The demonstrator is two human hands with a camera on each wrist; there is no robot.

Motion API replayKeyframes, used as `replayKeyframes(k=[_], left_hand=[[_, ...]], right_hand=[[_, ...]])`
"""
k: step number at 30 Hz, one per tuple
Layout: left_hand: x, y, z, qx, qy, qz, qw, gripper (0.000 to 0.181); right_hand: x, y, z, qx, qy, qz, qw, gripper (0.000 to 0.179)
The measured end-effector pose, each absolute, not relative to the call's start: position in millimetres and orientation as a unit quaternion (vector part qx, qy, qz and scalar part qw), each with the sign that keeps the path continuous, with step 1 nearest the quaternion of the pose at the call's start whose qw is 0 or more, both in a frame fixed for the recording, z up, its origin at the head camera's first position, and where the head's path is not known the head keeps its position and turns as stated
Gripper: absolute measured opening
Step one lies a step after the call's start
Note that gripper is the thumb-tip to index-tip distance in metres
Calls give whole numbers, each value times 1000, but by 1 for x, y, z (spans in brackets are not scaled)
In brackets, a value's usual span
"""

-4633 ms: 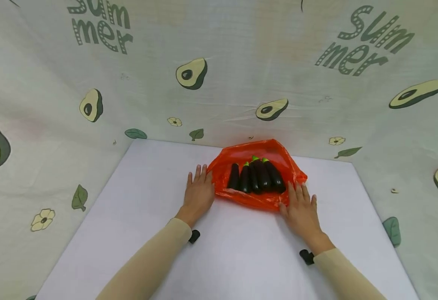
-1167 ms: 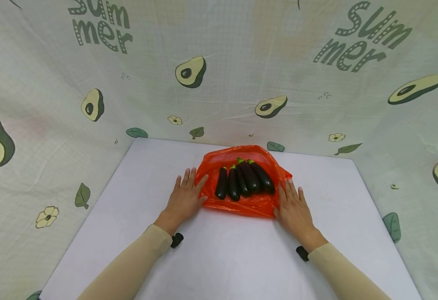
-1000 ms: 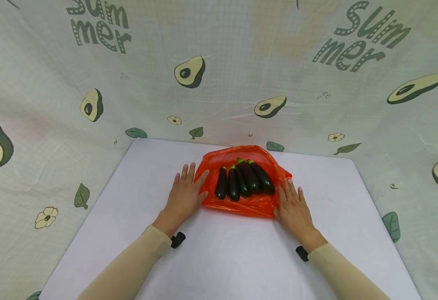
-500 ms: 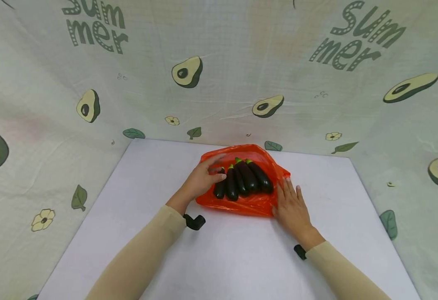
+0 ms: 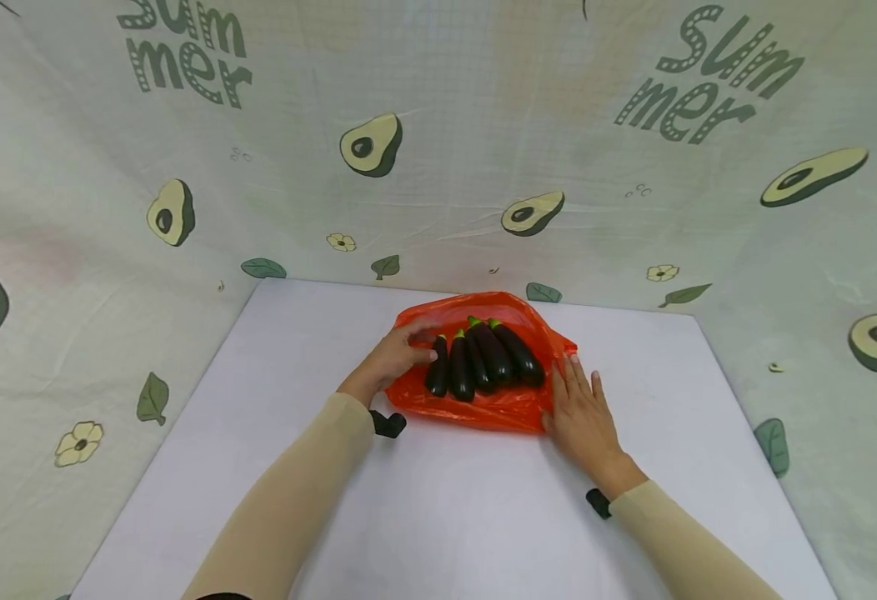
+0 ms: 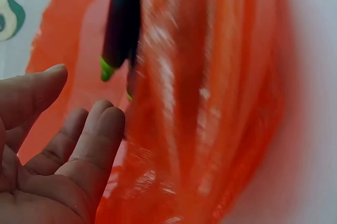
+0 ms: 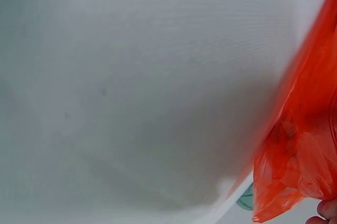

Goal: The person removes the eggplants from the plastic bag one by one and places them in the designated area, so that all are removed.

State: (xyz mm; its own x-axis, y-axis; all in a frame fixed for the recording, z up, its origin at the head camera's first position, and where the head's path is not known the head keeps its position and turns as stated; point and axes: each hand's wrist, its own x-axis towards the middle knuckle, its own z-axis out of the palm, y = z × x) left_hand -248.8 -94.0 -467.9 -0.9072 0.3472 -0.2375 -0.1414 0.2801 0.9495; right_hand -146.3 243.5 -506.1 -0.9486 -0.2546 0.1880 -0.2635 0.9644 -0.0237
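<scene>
Eggplants [image 5: 494, 354]: we count five from the head view, lying side by side in the red bag [image 5: 502, 414], green stems toward eleven and twelve o'clock.
Bag: mid-table, its mouth open to us; only the left wrist view shows the long creases of its wall, at the fingers' three o'clock.
Left hand [image 5: 393, 357]: at the bag's nine o'clock. From the head it seems to cup the nearest eggplant, yet the left wrist view shows thumb and fingers spread well apart, one stem just past the fingertips at twelve. Whether it touches an eggplant, we cannot tell.
Right hand [image 5: 581, 421]: at the bag's four o'clock, fingers straight against its edge in the head view; the right wrist view gives us mere fingertips in its five o'clock corner.
Table [image 5: 446, 517]: white, under everything.
Cloth [image 5: 453, 75]: at twelve, printed with avocados; the right wrist view catches one green leaf print.
</scene>
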Motion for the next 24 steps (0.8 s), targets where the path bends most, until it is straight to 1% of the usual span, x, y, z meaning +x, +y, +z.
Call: replayKeyframes(k=[13, 19, 24], left_hand=[[-261, -91, -482, 13, 806, 552, 212, 56], [-263, -86, -488, 19, 834, 513, 202, 57], [-262, -79, -490, 39, 858, 474, 196, 62]], right_hand=[[-146, 245, -507, 123, -989, 19, 82, 84], [-145, 245, -508, 123, -988, 19, 91, 84], [-144, 244, -509, 119, -989, 21, 91, 84]])
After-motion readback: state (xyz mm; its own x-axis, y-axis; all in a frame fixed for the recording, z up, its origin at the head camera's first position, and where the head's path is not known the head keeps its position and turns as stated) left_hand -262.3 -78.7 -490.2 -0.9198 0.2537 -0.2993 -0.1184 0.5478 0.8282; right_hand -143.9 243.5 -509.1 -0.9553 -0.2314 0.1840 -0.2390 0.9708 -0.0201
